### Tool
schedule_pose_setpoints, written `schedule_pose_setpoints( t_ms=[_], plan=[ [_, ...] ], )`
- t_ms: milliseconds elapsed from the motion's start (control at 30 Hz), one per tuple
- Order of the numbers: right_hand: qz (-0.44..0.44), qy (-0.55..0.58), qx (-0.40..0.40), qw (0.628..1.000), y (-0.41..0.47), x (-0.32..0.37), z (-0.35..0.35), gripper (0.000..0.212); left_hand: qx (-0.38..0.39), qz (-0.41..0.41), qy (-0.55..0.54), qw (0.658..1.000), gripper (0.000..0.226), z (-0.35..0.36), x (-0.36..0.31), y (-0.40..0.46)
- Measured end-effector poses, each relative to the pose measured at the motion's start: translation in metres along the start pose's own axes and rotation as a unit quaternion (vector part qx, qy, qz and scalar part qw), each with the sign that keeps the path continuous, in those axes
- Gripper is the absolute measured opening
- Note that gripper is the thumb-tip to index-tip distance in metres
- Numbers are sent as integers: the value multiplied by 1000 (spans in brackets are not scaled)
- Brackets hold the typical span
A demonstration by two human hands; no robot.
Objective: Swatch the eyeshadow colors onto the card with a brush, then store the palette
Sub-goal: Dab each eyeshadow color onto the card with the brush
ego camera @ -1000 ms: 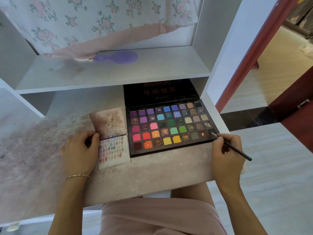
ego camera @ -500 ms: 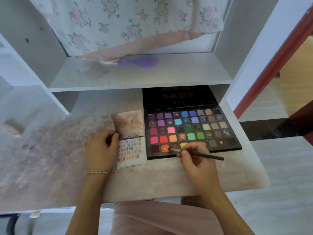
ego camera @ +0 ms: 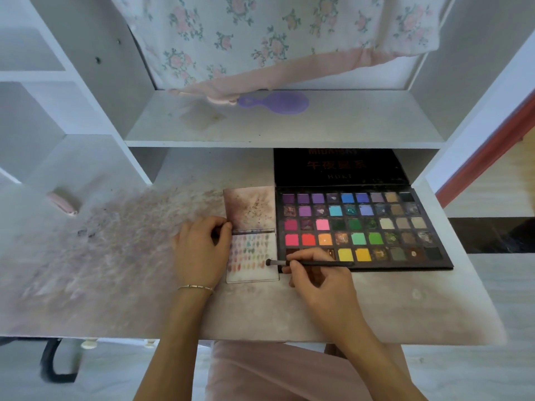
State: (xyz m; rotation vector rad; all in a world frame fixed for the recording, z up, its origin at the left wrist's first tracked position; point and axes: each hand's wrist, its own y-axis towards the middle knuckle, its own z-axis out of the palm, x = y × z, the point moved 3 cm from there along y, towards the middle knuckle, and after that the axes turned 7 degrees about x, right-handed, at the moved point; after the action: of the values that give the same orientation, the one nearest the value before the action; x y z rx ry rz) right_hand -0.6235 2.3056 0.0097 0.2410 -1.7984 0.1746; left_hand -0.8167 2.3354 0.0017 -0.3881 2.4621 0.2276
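Open eyeshadow palette [ego camera: 359, 227] on the desk [ego camera: 376, 308] — lid lettering blurred, perhaps "HUKI". Left of it, the swatch card [ego camera: 252, 253], steadied by the left hand [ego camera: 199, 250]. Right hand [ego camera: 321, 282] pinches the brush [ego camera: 312, 263] — tip on card.

The dusty pale desktop [ego camera: 376, 308] in front of me looks like smooth laminate, matt and smeared with pinkish powder stains. The big black eyeshadow palette [ego camera: 362, 230] seems like matt card or plastic, its lid slightly glossy with reddish print; some pans look chalky matt, others glittery. The small white swatch card [ego camera: 252, 256] looks like smooth paper, its upper flap grubby and speckled. The thin black brush [ego camera: 312, 263] I'm pinching has a smooth handle with a shiny metal-looking ferrule. The lilac paddle hairbrush [ego camera: 275, 102] on the shelf looks plastic. The floral curtain [ego camera: 260, 33] is soft cloth.
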Motion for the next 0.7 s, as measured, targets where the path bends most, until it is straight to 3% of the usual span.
schedule_pose_setpoints(
  t_ms=[700],
  plan=[
    [3,-46,11,999,1,-4,4,23,-1,-4,4,1000,16,0,0,0]
  ],
)
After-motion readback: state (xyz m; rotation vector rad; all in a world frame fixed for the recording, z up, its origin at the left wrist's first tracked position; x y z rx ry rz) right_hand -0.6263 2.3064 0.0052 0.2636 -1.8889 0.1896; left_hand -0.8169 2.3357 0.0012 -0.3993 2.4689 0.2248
